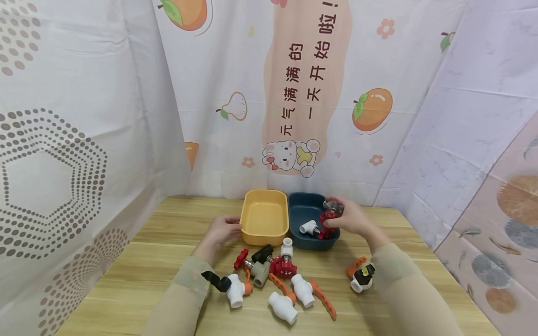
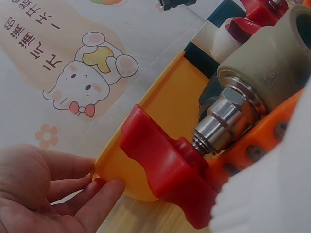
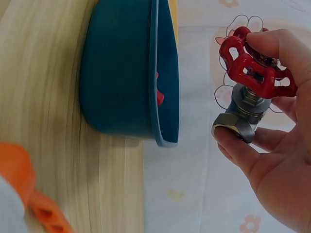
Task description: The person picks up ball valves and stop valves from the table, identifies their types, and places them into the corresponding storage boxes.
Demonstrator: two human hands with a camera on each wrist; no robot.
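My right hand [image 1: 352, 218] grips a metal valve [image 3: 245, 109] with a red handwheel [image 3: 257, 73], held above the right side of the dark blue bin [image 3: 119, 68]. Thumb on the wheel and fingers under the metal body show in the right wrist view. Inside that bin lies a white pipe valve [image 1: 309, 227] with a red handle partly hidden. With its fingertips, my left hand [image 1: 222, 230] touches the left outer side of the yellow bin [image 1: 265, 240], which has nothing in it. The thumb and fingers lie loosely extended at its corner in the left wrist view.
In front of the bins lie a grey valve [image 1: 260, 272], a white valve with a red wheel [image 1: 287, 249], and several white ball valves [image 1: 283, 308] with orange handles. Beside my right forearm sits a black-and-white valve [image 1: 362, 278]. A printed curtain [image 1: 235, 154] hangs behind.
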